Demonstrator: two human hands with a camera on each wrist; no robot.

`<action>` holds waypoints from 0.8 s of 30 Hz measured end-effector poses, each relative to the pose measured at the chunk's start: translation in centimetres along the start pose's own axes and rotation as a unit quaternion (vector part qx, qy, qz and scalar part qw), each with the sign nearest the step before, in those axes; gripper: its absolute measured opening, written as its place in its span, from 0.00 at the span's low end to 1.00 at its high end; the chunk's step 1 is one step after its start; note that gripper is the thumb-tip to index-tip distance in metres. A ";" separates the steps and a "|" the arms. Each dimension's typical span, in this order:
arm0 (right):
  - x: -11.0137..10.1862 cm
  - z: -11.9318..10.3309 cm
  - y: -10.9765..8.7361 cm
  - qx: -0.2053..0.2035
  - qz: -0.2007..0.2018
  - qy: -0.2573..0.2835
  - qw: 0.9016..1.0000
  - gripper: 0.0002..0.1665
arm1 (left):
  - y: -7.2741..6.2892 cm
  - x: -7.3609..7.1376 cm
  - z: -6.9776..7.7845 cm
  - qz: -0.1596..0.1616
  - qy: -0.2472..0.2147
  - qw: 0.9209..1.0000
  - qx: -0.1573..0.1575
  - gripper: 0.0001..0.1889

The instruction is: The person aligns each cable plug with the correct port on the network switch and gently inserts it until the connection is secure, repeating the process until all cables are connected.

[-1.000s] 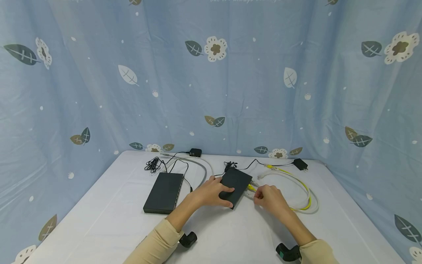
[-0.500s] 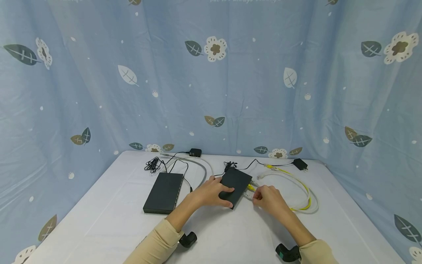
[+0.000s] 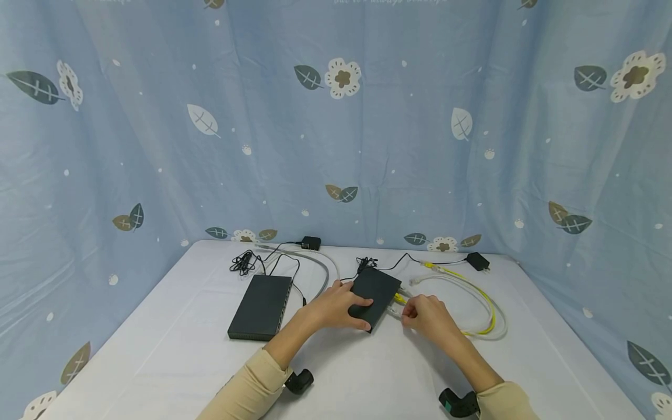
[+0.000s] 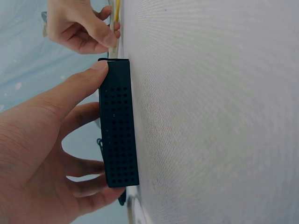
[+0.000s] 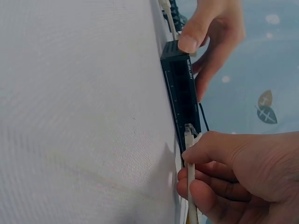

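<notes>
A small black network switch (image 3: 380, 286) marked MERCURY lies at an angle on the white table. My left hand (image 3: 336, 306) grips it, thumb at the near corner and fingers over to the far side. Along its right side runs a row of ports (image 5: 183, 91), shown in the right wrist view. There my right hand (image 5: 233, 172) pinches a white network cable (image 5: 191, 186) just behind its clear plug (image 5: 188, 128), whose tip is right at the port row. A yellow cable plug (image 3: 400, 298) sits against the same side, farther back.
A larger black network switch (image 3: 261, 306) lies to the left, with a grey cable (image 3: 320, 268) behind it. Power adapters (image 3: 311, 242) and bundled black cords (image 3: 243, 262) are along the back. Looped yellow and white cables (image 3: 493, 315) spread on the right.
My right hand has shifted very slightly left, toward the small switch, with the white cable. The left hand and the switch have stayed in place.
</notes>
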State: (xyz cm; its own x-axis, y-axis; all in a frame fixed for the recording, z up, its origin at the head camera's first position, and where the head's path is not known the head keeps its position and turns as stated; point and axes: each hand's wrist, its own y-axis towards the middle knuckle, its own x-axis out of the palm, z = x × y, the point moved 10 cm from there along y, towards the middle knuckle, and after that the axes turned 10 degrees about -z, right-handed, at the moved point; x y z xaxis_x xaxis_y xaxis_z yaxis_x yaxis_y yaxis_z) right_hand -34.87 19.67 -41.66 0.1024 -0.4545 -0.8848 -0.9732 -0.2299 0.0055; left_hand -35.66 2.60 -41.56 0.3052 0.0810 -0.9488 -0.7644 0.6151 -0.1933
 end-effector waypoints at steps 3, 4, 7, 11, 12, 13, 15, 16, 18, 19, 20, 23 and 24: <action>-0.1 0.0 0.0 0.001 0.002 -0.003 1.000 0.07 | 0.0 -0.1 0.0 0.001 0.000 1.000 0.002 0.32; -0.1 -0.1 0.0 0.001 0.002 -0.003 1.000 0.07 | 0.0 -0.1 0.1 0.001 -0.001 1.000 0.002 0.32; -0.1 -0.1 -0.1 0.001 0.005 -0.005 1.000 0.07 | 0.0 -0.1 0.1 0.000 -0.002 1.000 0.001 0.32; -0.2 -0.2 -0.1 -0.004 0.009 -0.010 1.000 0.08 | 0.0 -0.1 0.1 0.000 0.000 1.000 0.004 0.32; -0.2 -0.2 -0.2 -0.006 0.010 -0.011 1.000 0.08 | 0.0 0.0 0.1 0.000 0.001 1.000 0.004 0.32; -0.2 -0.2 -0.2 -0.007 0.011 -0.012 1.000 0.08 | 0.0 0.0 0.1 0.000 0.001 1.000 0.004 0.32; -0.2 -0.2 -0.2 -0.009 0.013 -0.013 1.000 0.09 | 0.0 0.0 0.1 0.000 0.001 1.000 0.003 0.32; -0.3 -0.2 -0.2 -0.009 0.014 -0.013 1.000 0.08 | 0.0 0.0 0.1 0.000 0.001 1.000 0.002 0.32; -0.3 -0.2 -0.2 -0.009 0.014 -0.012 1.000 0.08 | 0.0 0.0 0.1 0.000 0.001 1.000 0.000 0.32; -0.3 -0.2 -0.2 -0.009 0.013 -0.011 1.000 0.08 | 0.0 0.0 0.1 -0.001 0.001 1.000 0.000 0.32; -0.3 -0.2 -0.2 -0.008 0.013 -0.010 1.000 0.08 | 0.0 0.0 0.1 -0.001 0.000 1.000 0.000 0.32; -0.3 -0.3 -0.2 -0.011 0.015 -0.010 1.000 0.08 | 0.0 0.0 0.0 0.000 -0.002 1.000 0.002 0.32; -0.3 -0.3 -0.2 -0.013 0.016 -0.011 1.000 0.08 | 0.0 0.0 0.0 0.000 -0.002 1.000 0.002 0.32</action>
State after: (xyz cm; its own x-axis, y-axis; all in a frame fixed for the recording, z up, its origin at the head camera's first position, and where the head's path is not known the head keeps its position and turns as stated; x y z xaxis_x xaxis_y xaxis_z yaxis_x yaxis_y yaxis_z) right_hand -34.65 19.58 -41.27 0.0670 -0.4438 -0.8936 -0.9701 -0.2383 0.0456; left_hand -35.64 2.64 -41.59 0.3077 0.0848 -0.9477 -0.7616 0.6190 -0.1918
